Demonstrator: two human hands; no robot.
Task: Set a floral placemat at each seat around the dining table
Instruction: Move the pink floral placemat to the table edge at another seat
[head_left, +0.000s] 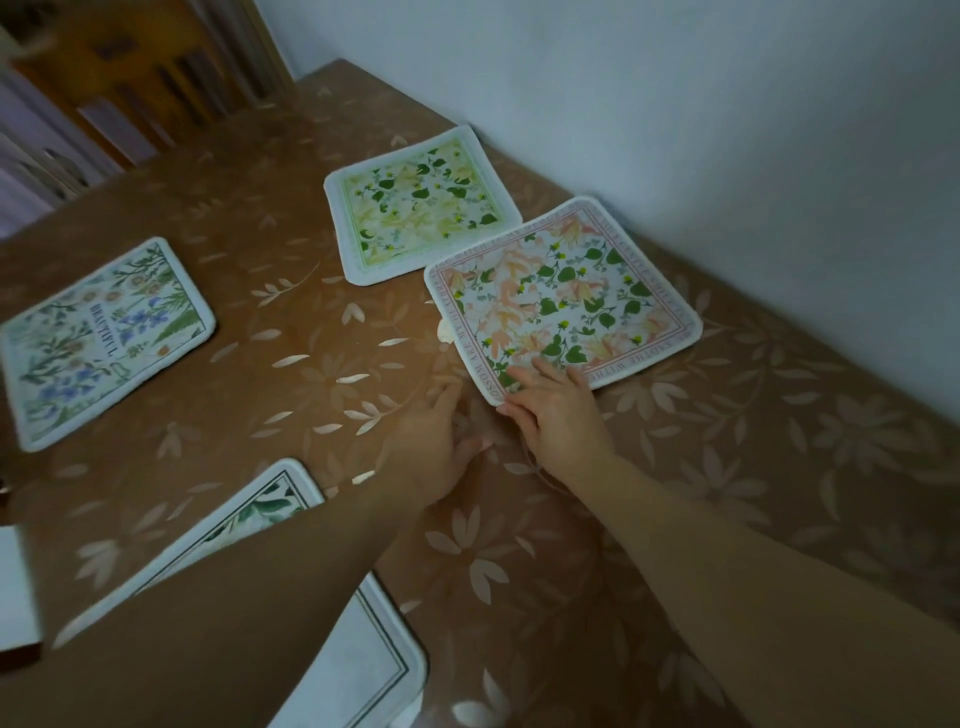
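Both my arms are stretched forward, right hand flat with fingers spread, left hand blurry, fingers probably loose.

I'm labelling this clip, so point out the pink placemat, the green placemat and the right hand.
pink placemat (563, 296): head view, middle of its floral print.
green placemat (421, 205): head view, middle of its leafy print.
right hand (558, 415): head view, back of the hand, fingers resting on the pink placemat's near corner.
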